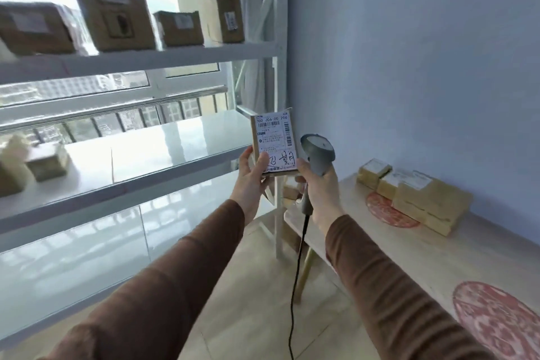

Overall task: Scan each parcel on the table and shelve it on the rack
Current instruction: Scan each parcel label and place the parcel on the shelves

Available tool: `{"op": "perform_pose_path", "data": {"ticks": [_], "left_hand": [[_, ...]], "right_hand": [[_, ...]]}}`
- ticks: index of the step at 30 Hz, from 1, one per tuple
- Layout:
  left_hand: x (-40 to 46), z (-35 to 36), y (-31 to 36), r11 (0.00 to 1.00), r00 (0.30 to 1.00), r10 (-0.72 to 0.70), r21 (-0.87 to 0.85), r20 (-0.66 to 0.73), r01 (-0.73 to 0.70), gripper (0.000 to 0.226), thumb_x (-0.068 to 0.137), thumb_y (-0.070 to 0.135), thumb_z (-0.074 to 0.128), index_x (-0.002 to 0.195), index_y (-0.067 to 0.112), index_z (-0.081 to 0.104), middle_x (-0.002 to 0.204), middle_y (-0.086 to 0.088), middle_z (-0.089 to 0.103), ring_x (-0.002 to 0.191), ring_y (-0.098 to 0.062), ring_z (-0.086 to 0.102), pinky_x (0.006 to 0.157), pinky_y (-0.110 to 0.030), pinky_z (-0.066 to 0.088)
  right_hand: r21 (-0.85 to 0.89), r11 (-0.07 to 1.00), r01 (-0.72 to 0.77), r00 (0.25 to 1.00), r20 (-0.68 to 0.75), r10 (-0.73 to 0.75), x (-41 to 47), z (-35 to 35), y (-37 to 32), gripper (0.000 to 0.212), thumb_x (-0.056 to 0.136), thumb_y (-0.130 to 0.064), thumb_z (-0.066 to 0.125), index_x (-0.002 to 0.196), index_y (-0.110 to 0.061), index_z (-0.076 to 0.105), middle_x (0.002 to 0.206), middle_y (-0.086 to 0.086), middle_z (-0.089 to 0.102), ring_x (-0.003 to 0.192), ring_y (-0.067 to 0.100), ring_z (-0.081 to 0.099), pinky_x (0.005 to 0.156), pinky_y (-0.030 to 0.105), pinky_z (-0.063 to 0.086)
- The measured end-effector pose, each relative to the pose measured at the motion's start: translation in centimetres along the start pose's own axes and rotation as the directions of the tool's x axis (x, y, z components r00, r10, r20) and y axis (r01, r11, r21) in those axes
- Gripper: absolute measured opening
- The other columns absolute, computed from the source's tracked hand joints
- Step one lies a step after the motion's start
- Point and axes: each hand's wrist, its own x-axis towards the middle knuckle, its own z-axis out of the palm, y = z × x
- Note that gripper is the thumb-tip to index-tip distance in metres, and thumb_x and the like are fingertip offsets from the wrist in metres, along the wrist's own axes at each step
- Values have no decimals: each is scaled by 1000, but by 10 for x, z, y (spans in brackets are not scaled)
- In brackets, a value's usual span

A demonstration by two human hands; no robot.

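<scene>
The left hand (250, 177) pinches the upright parcel (274, 143) by its lower edge, label toward the scanner (317, 155) gripped just right in the right hand (320, 193).

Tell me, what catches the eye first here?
The small parcel held up at centre in the left hand, label facing the camera, with the grey scanner gripped in the right hand beside it. More parcels stand on the top shelf of the white rack, upper left.
</scene>
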Motion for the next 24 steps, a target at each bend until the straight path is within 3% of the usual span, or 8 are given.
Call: {"op": "perform_pose_path", "data": {"ticks": [4, 8, 11, 16, 19, 24], "left_hand": [[13, -104, 31, 999, 995, 3, 34, -95, 1, 51, 106, 40, 55, 149, 28, 32, 130, -13, 69, 122, -24, 65, 118, -40, 41], [27, -206, 65, 999, 985, 19, 29, -169, -14, 55, 105, 38, 56, 152, 24, 30, 132, -16, 68, 129, -28, 62, 121, -42, 39], [34, -273, 86, 1000, 977, 21, 27, -214, -16, 57, 105, 37, 57, 155, 22, 32, 126, -10, 71, 122, -24, 66, 113, -36, 47], [55, -366, 107, 999, 959, 22, 51, -283, -8, 42, 107, 31, 53, 148, 21, 47, 94, 13, 79, 85, -4, 71, 84, -21, 52], [74, -410, 110, 998, 944, 18, 56, -329, 1, 36, 108, 28, 51, 143, 22, 54, 94, 16, 77, 89, -6, 65, 86, -24, 48], [120, -471, 108, 1000, 910, -24, -3, -413, 25, 45, 106, 29, 56, 148, 15, 47, 108, 4, 73, 97, -11, 63, 92, -28, 46]], "right_hand": [[-18, 999, -27, 996, 90, 28, -1, 110, 31, 29, 91, -30, 79, 116, -22, 66, 96, -6, 79, 66, 2, 69, 57, 21, 52], [-57, 998, -27, 978, 203, 38, -3, 217, 56, 28, 91, -31, 77, 114, -19, 66, 101, -2, 79, 66, 4, 68, 63, 30, 47], [-60, 997, -47, 964, 261, 61, -5, 287, 71, 26, 90, -30, 78, 112, -23, 64, 100, -3, 78, 67, 4, 69, 61, 28, 47], [-58, 996, -71, 932, 352, 87, 0, 386, 96, 23, 91, -23, 78, 110, -20, 65, 102, 4, 76, 69, 12, 68, 52, 18, 47], [-88, 993, -79, 911, 399, 107, 8, 432, 114, 23, 92, -24, 76, 112, -19, 67, 98, -1, 77, 70, 12, 67, 53, 20, 47], [-129, 985, -113, 886, 435, 159, 40, 495, 151, 11, 94, -24, 73, 103, -24, 67, 95, -2, 77, 73, 15, 67, 58, 27, 47]]}}
